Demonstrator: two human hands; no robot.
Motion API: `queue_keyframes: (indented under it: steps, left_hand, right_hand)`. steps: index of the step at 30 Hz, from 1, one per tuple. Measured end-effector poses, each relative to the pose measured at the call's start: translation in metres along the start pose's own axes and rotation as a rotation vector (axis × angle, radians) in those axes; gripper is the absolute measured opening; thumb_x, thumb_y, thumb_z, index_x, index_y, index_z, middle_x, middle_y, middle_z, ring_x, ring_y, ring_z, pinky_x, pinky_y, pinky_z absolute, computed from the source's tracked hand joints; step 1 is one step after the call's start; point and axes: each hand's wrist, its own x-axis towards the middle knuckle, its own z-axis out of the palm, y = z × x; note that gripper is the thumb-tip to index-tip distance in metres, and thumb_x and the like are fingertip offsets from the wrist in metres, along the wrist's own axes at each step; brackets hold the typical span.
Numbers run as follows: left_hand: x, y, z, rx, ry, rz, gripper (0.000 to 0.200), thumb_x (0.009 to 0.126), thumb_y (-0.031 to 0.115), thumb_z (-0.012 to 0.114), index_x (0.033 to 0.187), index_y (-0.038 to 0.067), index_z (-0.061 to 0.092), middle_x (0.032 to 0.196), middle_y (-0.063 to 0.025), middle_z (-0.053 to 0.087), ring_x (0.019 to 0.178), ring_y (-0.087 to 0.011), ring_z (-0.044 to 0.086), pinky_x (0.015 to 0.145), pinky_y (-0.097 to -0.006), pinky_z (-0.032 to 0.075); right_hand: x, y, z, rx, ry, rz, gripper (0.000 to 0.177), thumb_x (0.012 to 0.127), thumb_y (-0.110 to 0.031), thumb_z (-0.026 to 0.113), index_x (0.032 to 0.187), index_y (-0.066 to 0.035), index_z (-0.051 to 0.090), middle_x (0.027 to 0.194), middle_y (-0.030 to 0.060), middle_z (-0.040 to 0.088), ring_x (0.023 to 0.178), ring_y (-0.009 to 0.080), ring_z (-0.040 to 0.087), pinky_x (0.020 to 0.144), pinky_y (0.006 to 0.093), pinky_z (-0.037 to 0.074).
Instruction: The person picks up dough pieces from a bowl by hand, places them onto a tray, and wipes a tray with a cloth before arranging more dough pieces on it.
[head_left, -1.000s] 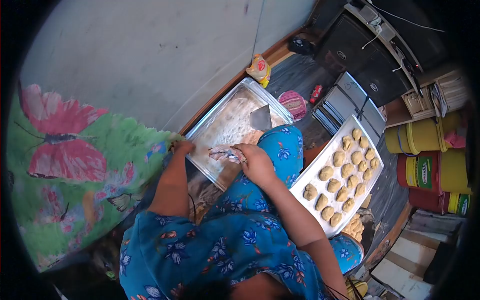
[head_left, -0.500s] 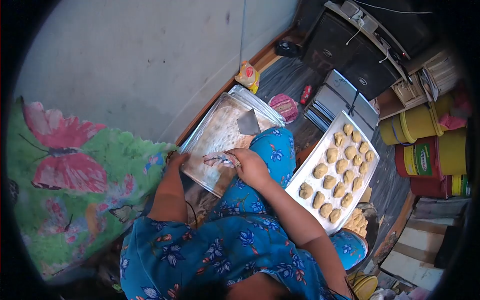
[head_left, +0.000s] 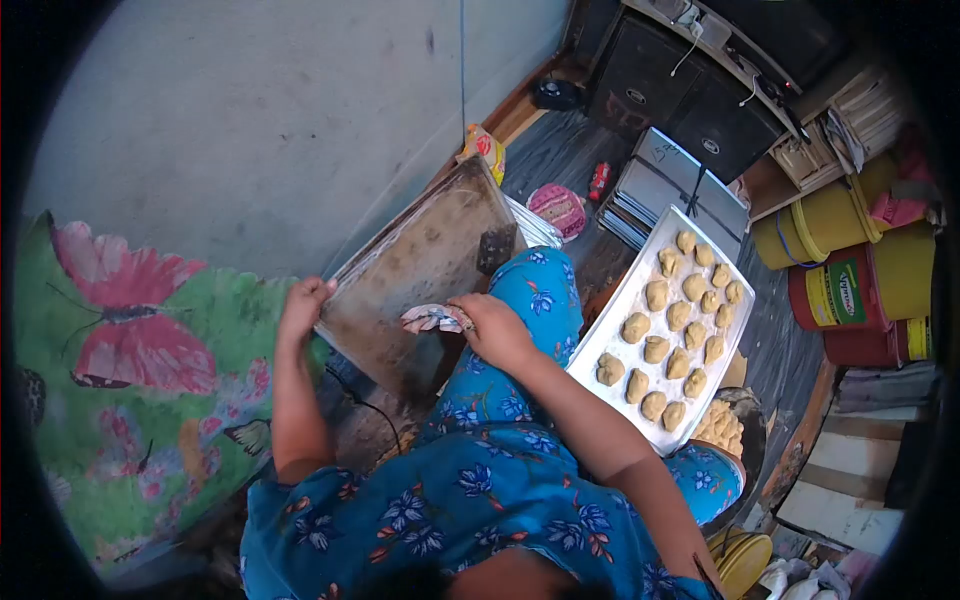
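L hand [head_left: 305, 300] clenched on left edge of dark baking tray [head_left: 420, 265]; tray tilted up steeply, betw. wall and person's knee. R hand [head_left: 492, 328] grasps patterned cloth [head_left: 428, 318], pressed on tray's lower face. Small scraper [head_left: 497, 248] at tray's right edge, can't tell if stuck on. White tray [head_left: 604, 335] w/ dough pieces [head_left: 655, 350] lies just right of R arm, on floor.

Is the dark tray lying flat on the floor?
No, the left hand grips the dark tray by its rim, tilted upward.
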Motion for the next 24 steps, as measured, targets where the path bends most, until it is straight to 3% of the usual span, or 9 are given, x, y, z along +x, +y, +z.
queue_keyframes:
  steps: [5, 7, 9, 11, 12, 15, 16, 23, 24]
  left_hand:
    - [-0.051, 0.128, -0.006, 0.282, 0.082, 0.147, 0.038, 0.085, 0.026, 0.069, 0.065, -0.001, 0.053, 0.052, -0.0065, 0.041, 0.054, -0.0110, 0.039, 0.049, -0.0342, 0.032]
    - [-0.059, 0.144, -0.012, 0.401, 0.125, 0.301, 0.034, 0.082, 0.024, 0.070, 0.069, -0.003, 0.055, 0.058, -0.0151, 0.045, 0.054, -0.0208, 0.044, 0.052, -0.0370, 0.035]
    - [-0.073, 0.171, -0.012, 0.508, 0.162, 0.433, 0.033, 0.082, 0.024, 0.070, 0.070, -0.003, 0.055, 0.062, -0.0188, 0.049, 0.056, -0.0284, 0.048, 0.054, -0.0390, 0.037]
    - [-0.085, 0.186, -0.006, 0.558, 0.225, 0.495, 0.032, 0.083, 0.024, 0.068, 0.071, -0.003, 0.055, 0.068, -0.0203, 0.053, 0.061, -0.0352, 0.051, 0.056, -0.0417, 0.039]
    - [-0.092, 0.190, 0.000, 0.582, 0.256, 0.525, 0.031, 0.083, 0.024, 0.068, 0.071, -0.002, 0.055, 0.071, -0.0211, 0.054, 0.064, -0.0386, 0.053, 0.058, -0.0431, 0.041]
    - [-0.117, 0.197, 0.030, 0.723, 0.258, 0.631, 0.028, 0.085, 0.024, 0.065, 0.075, 0.000, 0.055, 0.076, -0.0204, 0.056, 0.070, -0.0409, 0.056, 0.061, -0.0463, 0.044]
    - [-0.121, 0.192, 0.042, 0.733, 0.225, 0.670, 0.025, 0.085, 0.023, 0.065, 0.076, 0.001, 0.056, 0.077, -0.0191, 0.057, 0.071, -0.0401, 0.057, 0.062, -0.0467, 0.046]
    - [-0.152, 0.151, 0.123, 0.698, 0.024, 0.760, 0.023, 0.085, 0.023, 0.064, 0.076, 0.004, 0.055, 0.079, -0.0128, 0.057, 0.073, -0.0328, 0.060, 0.063, -0.0443, 0.049]
    - [-0.156, 0.147, 0.128, 0.686, 0.008, 0.753, 0.024, 0.085, 0.023, 0.064, 0.075, 0.004, 0.054, 0.080, -0.0127, 0.056, 0.073, -0.0329, 0.060, 0.063, -0.0444, 0.049]
  right_hand:
    - [-0.001, -0.001, 0.001, 0.083, 0.058, 0.041, 0.028, 0.081, -0.003, 0.057, 0.109, -0.003, 0.060, 0.102, 0.0205, 0.062, 0.099, 0.0394, 0.058, 0.087, 0.0446, 0.046]
    - [0.001, -0.003, -0.002, 0.179, 0.127, 0.111, 0.028, 0.082, -0.003, 0.057, 0.110, -0.002, 0.059, 0.103, 0.0215, 0.062, 0.101, 0.0406, 0.057, 0.089, 0.0441, 0.046]
    - [0.003, 0.010, -0.001, 0.292, 0.075, 0.346, 0.033, 0.091, -0.017, 0.058, 0.119, -0.002, 0.056, 0.105, 0.0178, 0.065, 0.097, 0.0323, 0.063, 0.087, 0.0396, 0.047]
    - [0.008, 0.024, 0.001, 0.434, 0.309, 0.214, 0.037, 0.097, -0.029, 0.053, 0.121, -0.001, 0.056, 0.110, 0.0128, 0.065, 0.100, 0.0262, 0.063, 0.087, 0.0355, 0.047]
    - [0.010, 0.017, -0.014, 0.702, 0.217, 0.531, 0.039, 0.099, -0.033, 0.049, 0.122, -0.002, 0.054, 0.119, 0.0158, 0.062, 0.111, 0.0301, 0.060, 0.094, 0.0422, 0.047]
    - [0.015, 0.014, -0.032, 1.517, 0.228, 0.707, 0.045, 0.100, -0.040, 0.046, 0.127, -0.005, 0.051, 0.121, 0.0145, 0.060, 0.113, 0.0285, 0.059, 0.096, 0.0429, 0.047]
    - [0.016, 0.010, -0.038, 1.622, 0.177, 0.607, 0.051, 0.098, -0.046, 0.046, 0.129, -0.006, 0.049, 0.120, 0.0124, 0.061, 0.111, 0.0265, 0.059, 0.097, 0.0461, 0.048]
    - [0.013, -0.007, -0.041, 1.467, 0.207, 0.708, 0.047, 0.093, -0.040, 0.059, 0.118, -0.001, 0.053, 0.111, 0.0138, 0.063, 0.099, 0.0273, 0.064, 0.087, 0.0507, 0.053]
    - [0.011, -0.001, -0.039, 1.480, 0.240, 0.772, 0.035, 0.090, -0.023, 0.062, 0.114, 0.001, 0.054, 0.103, 0.0128, 0.064, 0.089, 0.0258, 0.066, 0.078, 0.0440, 0.057]
